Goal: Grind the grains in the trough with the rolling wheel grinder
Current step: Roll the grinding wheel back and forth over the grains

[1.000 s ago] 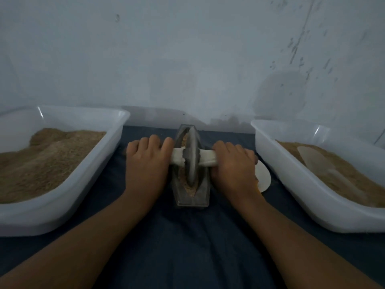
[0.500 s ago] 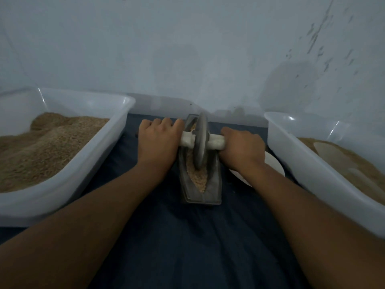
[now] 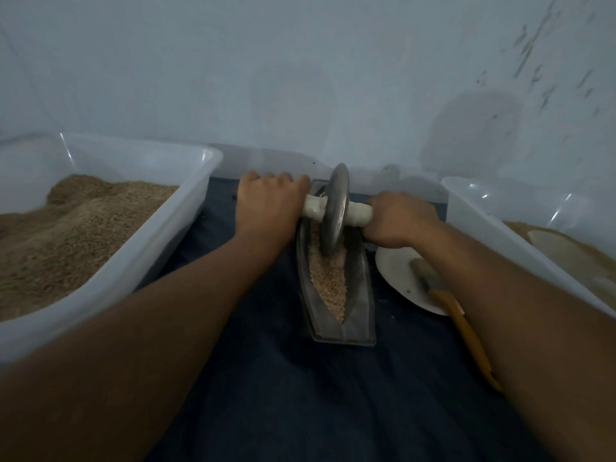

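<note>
A narrow boat-shaped metal trough (image 3: 356,295) lies lengthwise on the dark cloth, with pale crushed grains (image 3: 328,281) along its groove. The grey metal grinder wheel (image 3: 335,211) stands upright in the far half of the trough. A white axle handle (image 3: 361,213) runs through the wheel. My left hand (image 3: 266,205) is closed over the left end of the handle. The right end is gripped by my right hand (image 3: 400,220). Both arms are stretched forward.
A white plastic tub (image 3: 150,248) of brown grain sits at the left. Another white tub (image 3: 500,235) with grain and a scoop stands at the right. A white plate (image 3: 396,275) carries a brush with an orange handle (image 3: 466,331), right of the trough. A wall is close behind.
Both hands have pushed the wheel away from me, from the middle of the trough to its far part. More crushed grain shows in the near half.
</note>
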Tool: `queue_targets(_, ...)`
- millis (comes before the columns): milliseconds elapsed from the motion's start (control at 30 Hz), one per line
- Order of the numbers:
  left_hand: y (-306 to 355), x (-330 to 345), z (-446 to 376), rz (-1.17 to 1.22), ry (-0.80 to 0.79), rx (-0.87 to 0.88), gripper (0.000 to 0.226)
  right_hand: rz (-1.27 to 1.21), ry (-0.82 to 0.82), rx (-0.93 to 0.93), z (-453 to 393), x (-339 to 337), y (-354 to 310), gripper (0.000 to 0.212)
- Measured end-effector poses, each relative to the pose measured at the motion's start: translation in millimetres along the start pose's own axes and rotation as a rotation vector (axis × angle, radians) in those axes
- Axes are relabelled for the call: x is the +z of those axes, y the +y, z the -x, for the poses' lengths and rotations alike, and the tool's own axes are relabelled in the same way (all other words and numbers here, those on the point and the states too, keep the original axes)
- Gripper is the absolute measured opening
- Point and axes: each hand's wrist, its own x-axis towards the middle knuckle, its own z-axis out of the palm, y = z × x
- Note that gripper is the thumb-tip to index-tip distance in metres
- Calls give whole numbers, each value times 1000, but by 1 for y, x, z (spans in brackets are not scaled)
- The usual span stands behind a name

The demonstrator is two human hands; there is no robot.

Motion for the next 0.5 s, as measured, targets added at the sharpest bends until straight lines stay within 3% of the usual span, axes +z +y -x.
queue_targets(367,2,2,6,-12,87,6,9,-29,52,14,6,5,0,27)
queue_targets(500,3,-1,18,10,98,-1,11,-25,174,29,21,10,-4,15)
